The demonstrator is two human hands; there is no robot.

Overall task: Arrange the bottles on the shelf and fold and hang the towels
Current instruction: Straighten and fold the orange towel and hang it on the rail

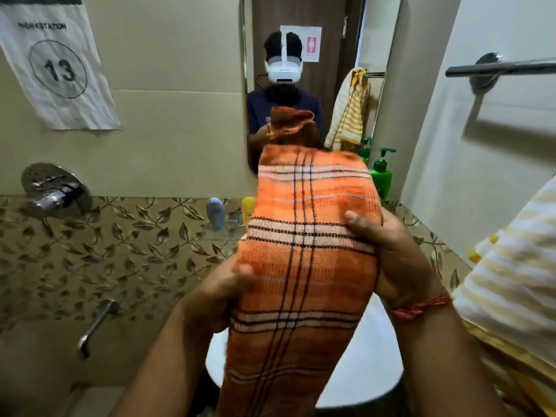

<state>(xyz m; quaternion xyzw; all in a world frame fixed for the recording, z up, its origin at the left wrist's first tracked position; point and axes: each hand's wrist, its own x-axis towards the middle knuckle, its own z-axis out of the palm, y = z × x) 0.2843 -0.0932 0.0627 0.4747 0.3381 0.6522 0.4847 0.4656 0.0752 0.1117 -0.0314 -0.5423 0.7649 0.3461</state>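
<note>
One orange checked towel (304, 254), folded long, held up over the white basin (373, 365). Left hand (219, 299) and right hand (397, 251) each grip an edge. Three bottles: green (381, 176), blue (215, 212), yellow (248, 209). One striped yellow towel (511, 266) at right.

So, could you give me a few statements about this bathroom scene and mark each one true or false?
1. Both hands hold the orange checked towel. True: the left hand and the right hand grip its sides.
2. The towel bar on the right wall carries a towel. False: the part in view is bare.
3. A green pump bottle stands beside the mirror. True.
4. The sign on the wall reads 31. False: it reads 13.
5. The yellow striped towel lies folded on the glass shelf. False: it hangs at the right edge.
</note>
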